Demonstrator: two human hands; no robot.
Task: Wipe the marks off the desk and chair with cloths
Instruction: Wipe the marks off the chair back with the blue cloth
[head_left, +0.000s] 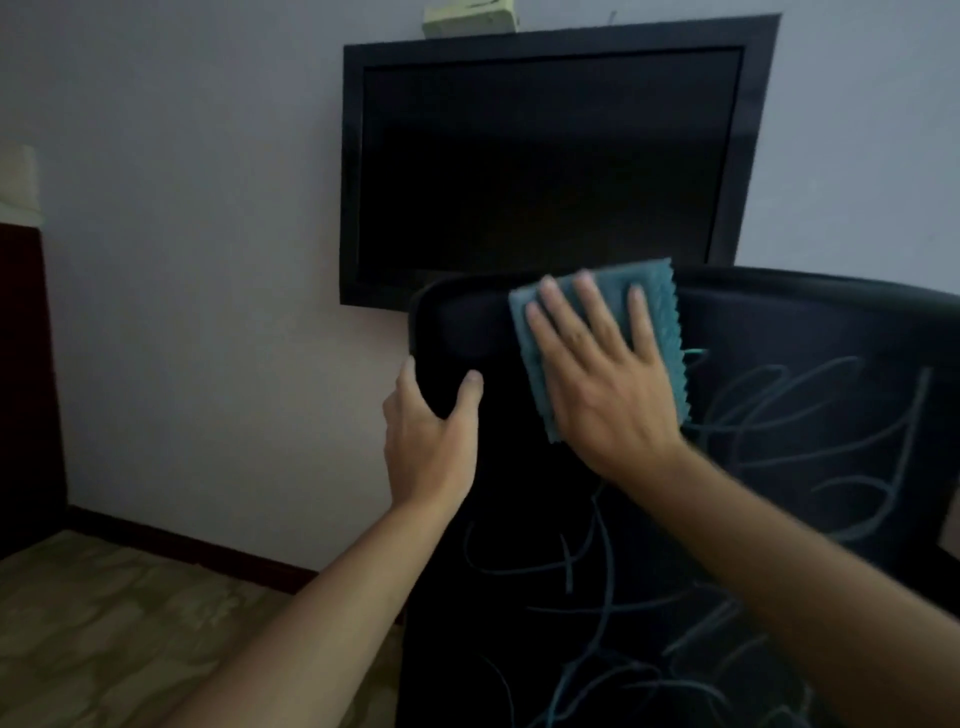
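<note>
A black chair back (779, 332) fills the lower right of the view, covered with pale blue scribbled marks (810, 415) across its right and lower parts. A folded teal cloth (660, 296) lies flat against the upper part of the chair back. My right hand (597, 374) presses on the cloth with straight, spread fingers. My left hand (431, 431) grips the chair back's left edge, thumb on the front face and fingers wrapped behind it. The area under and left of the cloth looks free of marks.
A dark wall-mounted screen (545, 166) hangs just behind the chair's top edge. A pale box (470, 18) sits on top of it. A white wall, dark skirting board (197, 545) and patterned floor (104, 623) lie to the left. Dark furniture (26, 364) stands at the far left.
</note>
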